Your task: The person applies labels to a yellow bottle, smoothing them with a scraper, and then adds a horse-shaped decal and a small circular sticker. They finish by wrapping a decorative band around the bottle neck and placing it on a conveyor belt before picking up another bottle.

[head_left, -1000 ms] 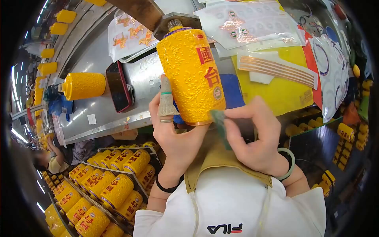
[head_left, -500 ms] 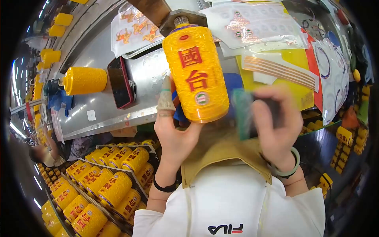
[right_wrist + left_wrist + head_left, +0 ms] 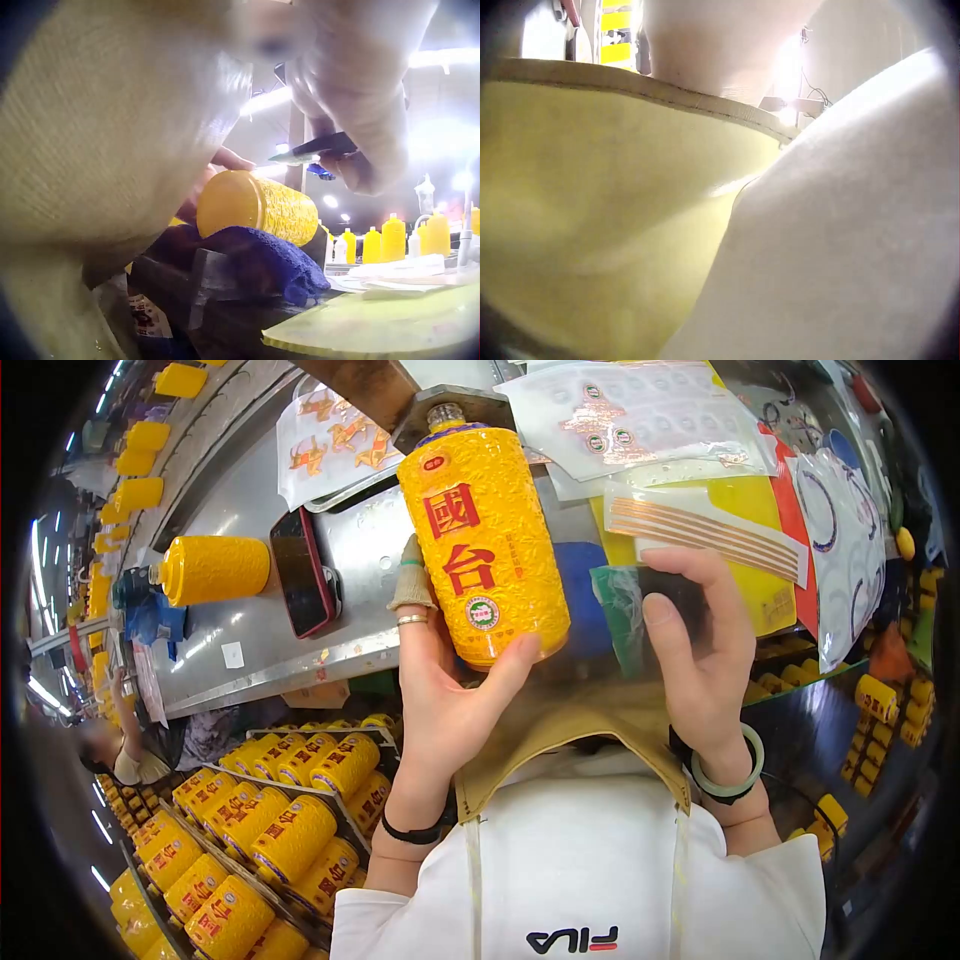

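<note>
A yellow embossed bottle with red characters and a round emblem lies tilted in the head view, its clear neck in the notch of a metal bracket. My left hand grips it near its base, thumb over the front and a cloth finger cot on one finger. My right hand holds a green scouring pad between thumb and fingers, to the right of the bottle and apart from it. In the right wrist view, a blue towel lies beneath the bottle. The left wrist view shows mostly apron and shirt.
Another yellow bottle lies on the metal bench at left, beside a phone. Sticker sheets and a yellow board lie right. Racks of yellow bottles stand lower left; a person is beyond.
The bottle's characters turned left, and then further left, with the emblem changing place. My right hand drew the pad away from the bottle's base to the right. My left thumb now rests on the bottle's front.
</note>
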`<state>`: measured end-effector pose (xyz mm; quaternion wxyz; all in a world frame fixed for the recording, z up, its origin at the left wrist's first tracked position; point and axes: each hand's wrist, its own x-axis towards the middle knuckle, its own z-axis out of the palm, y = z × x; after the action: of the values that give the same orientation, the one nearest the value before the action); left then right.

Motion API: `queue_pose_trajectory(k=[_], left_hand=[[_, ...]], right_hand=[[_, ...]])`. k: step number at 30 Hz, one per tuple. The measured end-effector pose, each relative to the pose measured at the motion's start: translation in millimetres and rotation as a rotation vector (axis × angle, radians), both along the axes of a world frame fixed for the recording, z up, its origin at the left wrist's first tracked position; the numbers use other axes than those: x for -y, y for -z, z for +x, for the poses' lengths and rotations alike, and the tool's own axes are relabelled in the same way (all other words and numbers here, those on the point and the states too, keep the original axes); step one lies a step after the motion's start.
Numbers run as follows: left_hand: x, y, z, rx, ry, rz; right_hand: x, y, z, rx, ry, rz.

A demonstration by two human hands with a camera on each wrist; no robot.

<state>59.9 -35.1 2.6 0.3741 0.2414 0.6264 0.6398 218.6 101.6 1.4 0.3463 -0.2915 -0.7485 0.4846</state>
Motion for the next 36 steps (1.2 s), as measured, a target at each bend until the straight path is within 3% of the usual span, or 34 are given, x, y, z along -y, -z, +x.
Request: queue_pose_trajectory(k=[11,23,26,29,36], left_hand=[[-3.1,-4.0,2.3,0.045,-0.033,0.005],[9.4,-2.2,-14.2,-0.019,0.093,-0.064],[4.7,-1.8,-4.3,-0.014,-0.028,0.024],[6.5,-0.3,-7.4,-0.107,0.046,-0.040],[7.7,-1.0,-13.8,-0.008,0.068,-0.003]], right_hand=[[4.8,6.0,-3.6,-0.024,-0.011,-0.169],[-0.2,11.5,-9.2,-0.055,-0.043,-0.133],[-1.3,11.9,-12.1,-0.060,-0.051,-0.137],[-1.7,12.4,-13.5,-0.067,-0.056,-0.142],[-0.8,14.7,-16.7,-0.082,-0.061,-0.168]])
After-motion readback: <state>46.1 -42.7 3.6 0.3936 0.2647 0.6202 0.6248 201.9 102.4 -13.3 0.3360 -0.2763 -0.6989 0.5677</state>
